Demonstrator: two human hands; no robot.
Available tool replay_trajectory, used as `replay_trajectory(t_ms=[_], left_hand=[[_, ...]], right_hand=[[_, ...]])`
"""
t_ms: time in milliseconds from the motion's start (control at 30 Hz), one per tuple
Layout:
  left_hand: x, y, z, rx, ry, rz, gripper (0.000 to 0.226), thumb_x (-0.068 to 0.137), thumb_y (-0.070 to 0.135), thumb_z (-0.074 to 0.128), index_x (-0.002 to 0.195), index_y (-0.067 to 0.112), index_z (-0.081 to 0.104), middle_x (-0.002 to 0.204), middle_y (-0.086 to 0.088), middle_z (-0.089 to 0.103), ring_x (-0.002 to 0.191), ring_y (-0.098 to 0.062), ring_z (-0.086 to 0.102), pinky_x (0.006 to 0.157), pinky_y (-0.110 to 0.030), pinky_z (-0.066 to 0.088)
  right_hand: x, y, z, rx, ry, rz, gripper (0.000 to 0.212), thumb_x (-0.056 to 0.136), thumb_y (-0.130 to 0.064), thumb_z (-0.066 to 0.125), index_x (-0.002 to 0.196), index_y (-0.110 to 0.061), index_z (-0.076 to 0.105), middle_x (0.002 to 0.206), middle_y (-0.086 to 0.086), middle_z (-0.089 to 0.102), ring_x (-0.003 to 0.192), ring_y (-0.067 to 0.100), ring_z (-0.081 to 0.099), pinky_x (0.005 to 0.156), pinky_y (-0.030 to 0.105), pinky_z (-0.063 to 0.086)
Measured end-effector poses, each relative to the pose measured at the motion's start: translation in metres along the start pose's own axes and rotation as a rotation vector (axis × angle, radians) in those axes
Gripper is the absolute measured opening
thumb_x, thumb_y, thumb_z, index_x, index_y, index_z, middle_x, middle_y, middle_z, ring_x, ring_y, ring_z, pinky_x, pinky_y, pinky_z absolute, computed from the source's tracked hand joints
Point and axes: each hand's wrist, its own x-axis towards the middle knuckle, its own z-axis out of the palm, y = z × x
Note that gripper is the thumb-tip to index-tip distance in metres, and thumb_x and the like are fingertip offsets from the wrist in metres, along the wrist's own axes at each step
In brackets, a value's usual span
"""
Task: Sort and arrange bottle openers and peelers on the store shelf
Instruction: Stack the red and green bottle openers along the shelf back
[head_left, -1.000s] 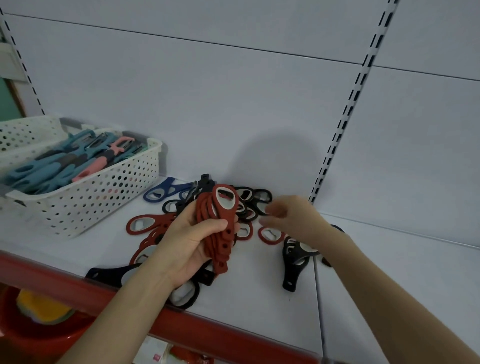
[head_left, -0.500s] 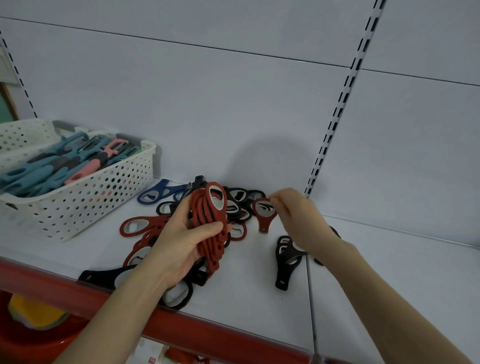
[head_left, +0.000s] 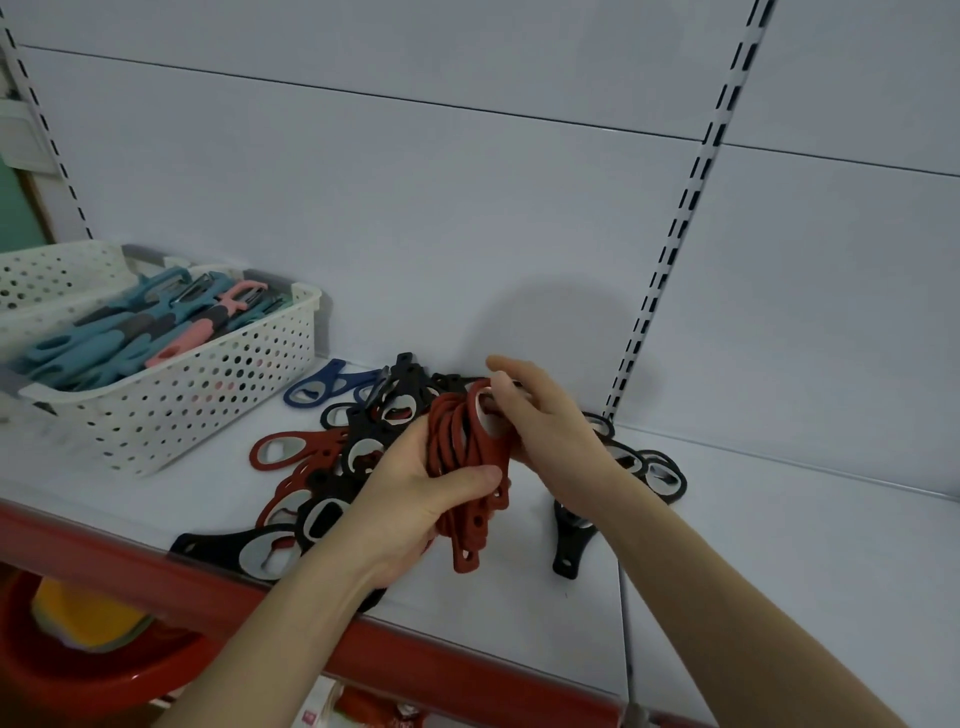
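My left hand (head_left: 415, 499) grips a stack of red bottle openers (head_left: 470, 467) upright above the shelf. My right hand (head_left: 545, 426) presses one more red opener (head_left: 488, 431) against the right side of that stack, fingers on its head. Behind and left of the stack lies a loose pile of black openers (head_left: 374, 441) mixed with red ones (head_left: 291, 449), plus a blue opener (head_left: 317, 387) near the back wall. More black openers (head_left: 660, 473) lie to the right, partly hidden by my right wrist. Peelers (head_left: 130, 338) in blue, grey and pink fill a white basket.
The white perforated basket (head_left: 208, 395) stands at the left of the white shelf (head_left: 805, 545). A red front rail (head_left: 441, 660) edges the shelf. A slotted upright (head_left: 670, 249) runs up the back wall. A red bowl (head_left: 78, 670) sits below the shelf at lower left.
My right hand picked a red opener off the shelf, lifted it, and has brought it left against the stack in my left hand.
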Motion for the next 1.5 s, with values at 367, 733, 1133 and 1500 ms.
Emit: replay_trajectory(t_ms=[367, 733, 1133, 1500], left_hand=[[0.001, 0.001, 0.001, 0.402, -0.017, -0.096, 0.041, 0.07, 0.022, 0.077, 0.105, 0.018, 0.056, 0.09, -0.002, 0.069, 0.079, -0.011, 0.068, 0.076, -0.028, 0.055], [-0.018, -0.023, 0.007, 0.674, 0.088, 0.178, 0.036, 0.079, 0.02, 0.069, 0.097, 0.04, 0.046, 0.088, 0.01, 0.063, 0.081, 0.008, 0.057, 0.067, -0.003, 0.043], [-0.02, -0.028, 0.003, 0.604, 0.05, 0.112, 0.036, 0.073, 0.013, 0.074, 0.102, 0.026, 0.057, 0.088, 0.005, 0.068, 0.077, -0.002, 0.064, 0.071, -0.017, 0.051], [-0.021, -0.021, 0.002, 0.669, -0.154, 0.039, 0.062, 0.068, 0.019, 0.079, 0.115, 0.041, 0.045, 0.096, 0.011, 0.065, 0.084, 0.004, 0.062, 0.074, -0.015, 0.052]], right_hand=[[-0.015, 0.01, -0.016, 0.431, -0.129, 0.127, 0.023, 0.085, 0.001, 0.059, 0.102, -0.014, 0.061, 0.084, 0.004, 0.061, 0.067, 0.012, 0.06, 0.065, 0.024, 0.054], [-0.025, 0.022, -0.008, 0.58, -0.048, 0.082, 0.017, 0.087, 0.0, 0.055, 0.099, -0.012, 0.058, 0.076, 0.0, 0.065, 0.071, 0.012, 0.066, 0.071, 0.03, 0.057], [-0.033, 0.023, -0.022, 0.32, -0.222, 0.171, 0.042, 0.082, 0.005, 0.061, 0.116, -0.018, 0.053, 0.106, 0.007, 0.06, 0.092, 0.025, 0.065, 0.074, 0.039, 0.058], [-0.045, 0.023, -0.031, 0.313, -0.112, 0.121, 0.043, 0.078, 0.008, 0.064, 0.113, -0.014, 0.054, 0.102, 0.007, 0.063, 0.087, 0.02, 0.068, 0.067, 0.032, 0.058]])
